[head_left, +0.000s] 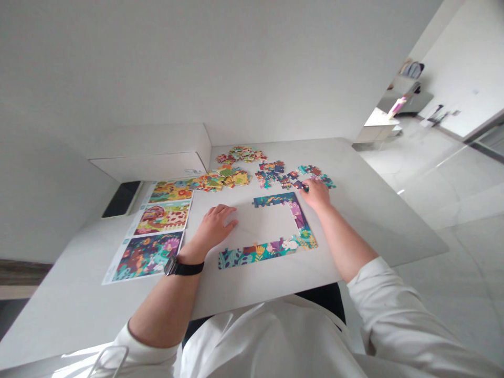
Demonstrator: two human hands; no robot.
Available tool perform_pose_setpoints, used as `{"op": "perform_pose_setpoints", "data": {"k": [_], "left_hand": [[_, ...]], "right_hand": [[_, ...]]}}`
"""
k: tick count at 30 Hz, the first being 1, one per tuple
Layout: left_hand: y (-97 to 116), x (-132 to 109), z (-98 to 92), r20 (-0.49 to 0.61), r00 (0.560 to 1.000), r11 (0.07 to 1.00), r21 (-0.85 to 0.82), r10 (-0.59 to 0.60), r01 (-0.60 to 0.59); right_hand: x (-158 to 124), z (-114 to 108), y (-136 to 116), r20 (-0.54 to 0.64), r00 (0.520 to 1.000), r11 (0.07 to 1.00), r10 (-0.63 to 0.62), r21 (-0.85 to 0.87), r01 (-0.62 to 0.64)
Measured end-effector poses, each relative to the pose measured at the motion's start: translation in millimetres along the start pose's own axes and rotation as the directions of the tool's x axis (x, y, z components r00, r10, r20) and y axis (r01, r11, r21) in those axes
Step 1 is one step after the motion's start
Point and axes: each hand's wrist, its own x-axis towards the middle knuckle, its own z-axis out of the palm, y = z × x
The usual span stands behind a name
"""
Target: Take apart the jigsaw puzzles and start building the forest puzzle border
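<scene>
My left hand (214, 227), with a black watch (171, 266) on the wrist, lies palm down on the white table with its thumb apart; it holds nothing. Right of it is a partly joined jigsaw border (275, 247), made of a bottom row, a right side and a short top row. My right hand (316, 194) is at the loose dark puzzle pieces (271, 169), above the border's top right corner. Its fingertips are closed on a dark puzzle piece (300, 185), partly hidden by the fingers. Teal pieces (328, 181) lie just beyond that hand.
Yellow pieces (224, 178) and a red-and-cream pile (244, 154) lie toward the wall. At left are a picture sheet (158, 219) with three scenes, a dark phone (123, 199) and a white box (149, 164). The table's right edge slants toward the tiled floor.
</scene>
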Motion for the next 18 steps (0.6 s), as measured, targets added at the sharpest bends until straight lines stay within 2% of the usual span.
{"op": "perform_pose_setpoints", "data": {"k": [14,18], "left_hand": [[-0.3,0.1,1.6,-0.004,1.0,1.0,-0.004,-0.009,0.009],[0.8,-0.3,1.4,-0.006,1.0,1.0,-0.002,-0.009,0.009]], "right_hand": [[2.0,3.8,3.1,-0.033,0.999,1.0,0.012,-0.024,-0.012],[0.3,0.0,-0.8,-0.023,0.998,0.998,-0.059,0.019,0.059]]}}
